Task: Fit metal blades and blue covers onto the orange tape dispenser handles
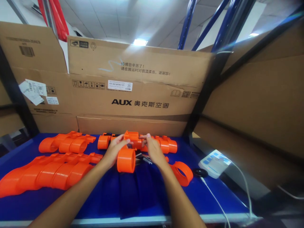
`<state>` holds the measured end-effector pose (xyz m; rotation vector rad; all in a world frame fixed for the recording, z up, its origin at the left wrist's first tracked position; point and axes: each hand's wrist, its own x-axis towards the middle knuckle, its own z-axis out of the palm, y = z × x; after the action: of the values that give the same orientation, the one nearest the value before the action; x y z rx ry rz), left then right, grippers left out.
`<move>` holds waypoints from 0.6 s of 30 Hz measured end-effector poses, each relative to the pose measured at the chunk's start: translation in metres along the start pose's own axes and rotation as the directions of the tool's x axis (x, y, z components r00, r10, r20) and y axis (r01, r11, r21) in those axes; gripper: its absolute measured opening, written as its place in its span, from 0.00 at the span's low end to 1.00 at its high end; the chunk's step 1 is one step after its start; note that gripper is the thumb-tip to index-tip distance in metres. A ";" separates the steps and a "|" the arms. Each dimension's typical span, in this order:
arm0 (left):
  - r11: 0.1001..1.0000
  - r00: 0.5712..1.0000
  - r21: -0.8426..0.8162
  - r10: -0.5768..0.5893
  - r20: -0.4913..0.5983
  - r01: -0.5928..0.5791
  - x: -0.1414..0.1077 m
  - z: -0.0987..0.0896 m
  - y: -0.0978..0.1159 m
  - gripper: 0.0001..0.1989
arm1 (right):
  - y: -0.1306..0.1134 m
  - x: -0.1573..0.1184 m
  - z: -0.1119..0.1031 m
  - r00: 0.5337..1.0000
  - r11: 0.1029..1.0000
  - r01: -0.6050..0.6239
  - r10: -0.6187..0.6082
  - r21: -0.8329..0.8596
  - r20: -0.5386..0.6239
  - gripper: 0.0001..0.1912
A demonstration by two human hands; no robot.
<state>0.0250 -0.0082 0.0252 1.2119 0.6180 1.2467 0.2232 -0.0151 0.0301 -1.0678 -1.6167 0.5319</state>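
An orange plastic part (pixel 126 160) is held up just above the middle of the table, its ring-shaped end hanging lowest and facing partly to the right. The left hand (pixel 115 148) is closed around its left side, fingers behind and thumb across the front. The right hand (pixel 153 148) comes in from the other side with its index finger and thumb pointed at the upper section; whether they pinch anything there cannot be told. Below the hands lie some dark and metallic pieces (pixel 146 159), too blurred to name.

Around this, on the blue tabletop (pixel 213 199), are more orange parts: a long row (pixel 47 172) at near left, a shorter row (pixel 71 144) behind it, and another group (pixel 168 145) beyond the right hand. A loose orange ring (pixel 187 172) rests near a black round object (pixel 200 172) and a white device (pixel 215 163) with blue markings.

Behind stands a cardboard panel (pixel 95 109) printed in bold "AUX 奥克斯空调". Higher up, partly under glare, it reads "师傅您辛苦了!" and "请在搬运时对我温柔些,谢谢您!". A white label (pixel 120 85) shows "25" and a model code that seems to begin "KFR"; handling symbols run to its left. The stickers (pixel 35 88) at far left are too blurred to read.
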 end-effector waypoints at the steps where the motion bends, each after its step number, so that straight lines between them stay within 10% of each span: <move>1: 0.999 0.998 -0.043 0.002 -0.070 -0.005 0.001 -0.005 0.000 0.25 | 0.003 0.000 -0.005 1.000 0.994 0.006 -0.005 -0.111 0.009 0.28; 8: 0.971 0.948 -0.203 0.061 -0.311 -0.129 -0.004 -0.027 -0.002 0.21 | 0.023 -0.004 -0.019 0.897 0.848 0.029 0.212 -0.530 0.388 0.06; 18: 0.988 0.950 -0.126 0.046 -0.310 -0.089 -0.011 -0.027 -0.007 0.31 | 0.024 -0.004 -0.013 0.948 0.928 -0.031 0.145 -0.372 0.284 0.03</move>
<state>0.0005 -0.0082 0.0073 0.9370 0.7065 1.5267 0.2439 -0.0089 0.0134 -1.3916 -2.0019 0.4860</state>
